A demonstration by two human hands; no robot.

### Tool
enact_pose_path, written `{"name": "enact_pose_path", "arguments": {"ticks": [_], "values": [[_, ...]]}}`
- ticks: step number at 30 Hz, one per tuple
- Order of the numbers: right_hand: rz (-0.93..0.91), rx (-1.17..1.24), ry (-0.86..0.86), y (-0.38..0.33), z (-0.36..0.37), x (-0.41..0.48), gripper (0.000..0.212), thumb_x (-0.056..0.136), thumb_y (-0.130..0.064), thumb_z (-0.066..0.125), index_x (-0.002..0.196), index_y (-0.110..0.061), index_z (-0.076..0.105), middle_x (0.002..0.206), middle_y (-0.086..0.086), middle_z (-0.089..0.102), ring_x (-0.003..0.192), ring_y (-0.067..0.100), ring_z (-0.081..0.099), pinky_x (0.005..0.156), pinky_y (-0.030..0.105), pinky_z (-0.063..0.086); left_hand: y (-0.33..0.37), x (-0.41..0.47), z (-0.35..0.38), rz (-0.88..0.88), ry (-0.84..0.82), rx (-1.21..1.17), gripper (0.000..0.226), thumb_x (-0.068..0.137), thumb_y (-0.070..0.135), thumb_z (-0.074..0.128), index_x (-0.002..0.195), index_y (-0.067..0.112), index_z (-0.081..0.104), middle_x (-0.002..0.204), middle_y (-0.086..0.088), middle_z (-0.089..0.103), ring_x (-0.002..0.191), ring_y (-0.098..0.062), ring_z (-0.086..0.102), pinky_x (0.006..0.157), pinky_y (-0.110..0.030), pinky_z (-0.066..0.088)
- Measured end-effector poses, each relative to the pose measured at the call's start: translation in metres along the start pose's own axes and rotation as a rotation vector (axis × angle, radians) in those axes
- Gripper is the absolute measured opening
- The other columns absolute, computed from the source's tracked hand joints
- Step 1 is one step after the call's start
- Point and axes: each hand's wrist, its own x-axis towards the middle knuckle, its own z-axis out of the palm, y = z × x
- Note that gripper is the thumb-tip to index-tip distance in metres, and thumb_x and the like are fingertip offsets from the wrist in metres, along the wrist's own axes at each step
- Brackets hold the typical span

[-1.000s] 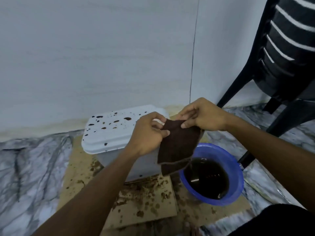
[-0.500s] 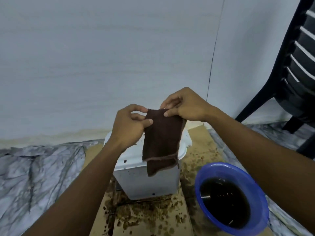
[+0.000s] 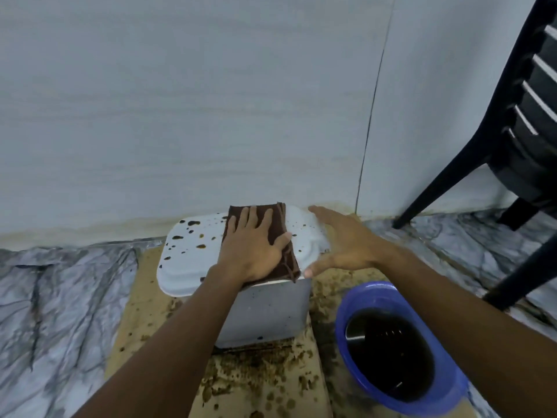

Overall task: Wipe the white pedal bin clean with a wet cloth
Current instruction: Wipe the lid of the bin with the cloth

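While set on spattered cardboard (image 3: 141, 300): white pedal bin (image 3: 187, 263), lid's long axis left-right, brown spots (image 3: 193, 223) mostly on lid's left half. Brown cloth (image 3: 278, 218) flat across lid, right of middle. Left grip (image 3: 253, 251) on cloth, fingers straight, spread, pressing, nothing pinched. Right grip (image 3: 340, 245) at lid's right end, fingers extended, holding nothing. Spots left of cloth; probably leftward sweep next.

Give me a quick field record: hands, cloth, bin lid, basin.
lid: white, closed, brown spots on its left part
cloth: brown, spread over the lid's right part
left hand: flat, pressing the cloth onto the lid
right hand: open, fingers straight, at the lid's right edge
basin: blue, holds dark water, right of the bin
cardboard: stained, under the bin
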Motion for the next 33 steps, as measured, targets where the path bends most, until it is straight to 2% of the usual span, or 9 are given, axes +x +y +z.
{"name": "enact_pose_path", "arguments": {"ticks": [3,6,11,16,20,23,26,29,33], "values": [[-0.002,0.090,0.013,0.007,0.018,0.003,0.151,0.037,-0.073,0.088,0.160,-0.027,0.013,0.167,-0.009,0.016,0.152,0.012,0.020,0.122,0.034,0.023,0.007,0.004,0.003,-0.012,-0.016,0.042,0.080,0.098,0.074,0.012,0.165,0.030,-0.002,0.173,-0.006,-0.008,0.159,-0.023,-0.014,0.126,-0.046,-0.012],[-0.019,0.124,0.076,0.017,0.025,0.006,0.145,0.044,-0.061,0.093,0.160,-0.024,0.013,0.168,-0.009,0.012,0.153,0.012,0.015,0.122,0.031,0.021,0.022,0.010,0.002,0.027,-0.038,0.049,0.073,0.102,0.067,0.011,0.164,0.032,-0.004,0.173,-0.003,-0.011,0.158,-0.022,-0.017,0.127,-0.046,-0.012],[-0.100,0.110,0.164,0.024,0.029,0.002,0.141,0.038,-0.064,0.086,0.158,-0.022,0.027,0.165,-0.009,0.022,0.149,0.011,0.027,0.113,0.025,0.030,0.030,-0.005,0.011,0.121,-0.027,0.068,0.067,0.103,0.065,0.008,0.162,0.038,-0.007,0.171,0.004,-0.014,0.157,-0.016,-0.019,0.127,-0.039,-0.014],[-0.089,0.156,0.204,0.022,0.032,0.001,0.141,0.034,-0.065,0.093,0.156,-0.028,0.032,0.163,-0.017,0.022,0.147,0.004,0.025,0.119,0.029,0.029,-0.012,-0.036,0.011,0.123,0.027,0.082,0.076,0.089,0.079,-0.008,0.158,0.048,-0.009,0.165,0.014,-0.020,0.150,-0.004,-0.026,0.121,-0.029,-0.019],[-0.075,0.177,0.214,0.022,0.037,0.005,0.140,0.036,-0.068,0.092,0.156,-0.031,0.030,0.164,-0.020,0.020,0.149,0.003,0.023,0.121,0.035,0.029,-0.033,-0.019,-0.001,-0.027,0.004,0.072,0.077,0.094,0.076,0.000,0.162,0.041,-0.003,0.171,0.006,-0.014,0.157,-0.013,-0.017,0.127,-0.037,-0.011],[-0.073,0.179,0.246,0.025,0.043,0.007,0.138,0.039,-0.066,0.092,0.157,-0.034,0.027,0.163,-0.022,0.019,0.147,0.000,0.022,0.119,0.028,0.027,-0.012,0.006,-0.002,-0.075,-0.011,0.077,0.069,0.104,0.063,0.012,0.164,0.033,-0.001,0.173,-0.002,-0.008,0.159,-0.022,-0.013,0.128,-0.046,-0.009],[-0.093,0.240,0.278,0.029,0.048,0.005,0.132,0.044,-0.054,0.096,0.156,-0.033,0.030,0.162,-0.021,0.022,0.144,-0.004,0.024,0.117,0.023,0.029,0.024,0.018,0.004,0.001,-0.045,0.051,0.066,0.107,0.058,0.014,0.165,0.030,-0.003,0.173,-0.003,-0.010,0.159,-0.025,-0.015,0.127,-0.048,-0.011],[-0.135,0.294,0.290,0.034,0.050,0.003,0.121,0.054,-0.036,0.099,0.155,-0.025,0.034,0.163,-0.013,0.026,0.147,-0.002,0.025,0.120,0.026,0.030,0.037,-0.001,0.013,0.136,-0.014,0.057,0.063,0.108,0.056,0.012,0.164,0.032,-0.004,0.173,0.002,-0.010,0.158,-0.020,-0.016,0.127,-0.043,-0.012],[-0.145,0.310,0.275,0.032,0.048,0.001,0.133,0.039,-0.056,0.096,0.154,-0.027,0.037,0.162,-0.016,0.027,0.147,-0.002,0.026,0.116,0.023,0.030,0.009,-0.044,0.019,0.255,0.055,0.118,0.065,0.101,0.066,0.001,0.161,0.042,-0.008,0.170,0.011,-0.014,0.156,-0.010,-0.020,0.124,-0.030,-0.018]]}}
